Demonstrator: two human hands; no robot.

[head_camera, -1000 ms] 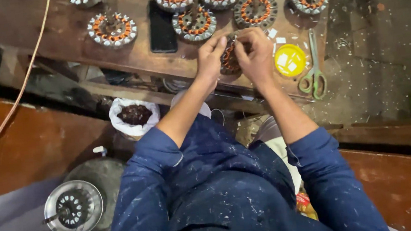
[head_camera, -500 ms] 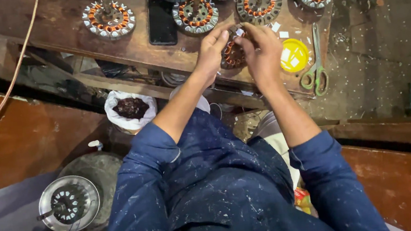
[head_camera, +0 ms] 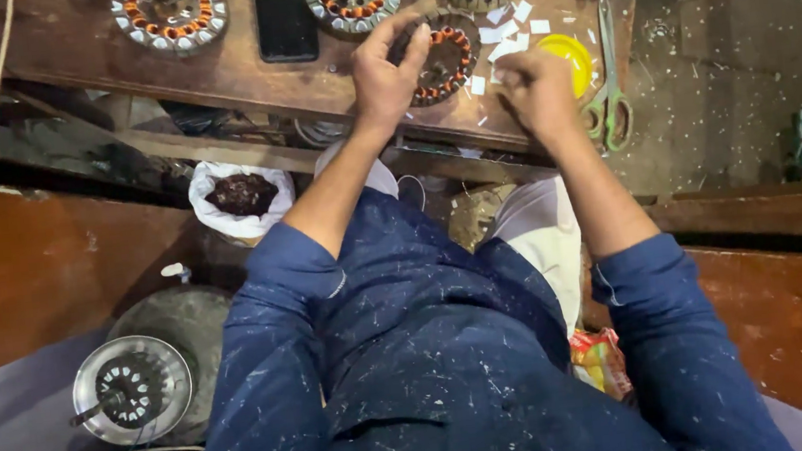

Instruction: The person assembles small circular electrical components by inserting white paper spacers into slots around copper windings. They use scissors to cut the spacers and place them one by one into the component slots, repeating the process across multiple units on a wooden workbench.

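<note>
A round motor stator (head_camera: 445,57) with copper windings lies near the front edge of the wooden bench (head_camera: 239,69). My left hand (head_camera: 388,72) grips its left rim, fingers curled over the top. A little to the right of it, my right hand (head_camera: 537,92) is closed, fingers pinched together; what they pinch is too small to tell. Small white paper slips (head_camera: 504,37) lie scattered between the stator and a yellow lid (head_camera: 575,54).
Several more wound stators (head_camera: 170,10) line the bench's far side, with a black phone (head_camera: 283,16) between them. Green-handled scissors (head_camera: 611,102) lie right of the lid. Below the bench sit a white bag (head_camera: 239,197) of dark bits and a metal fan housing (head_camera: 131,389).
My right hand has come off the stator and moved right and toward me, near the yellow lid. My left hand stays on the stator. The camera has tilted closer.
</note>
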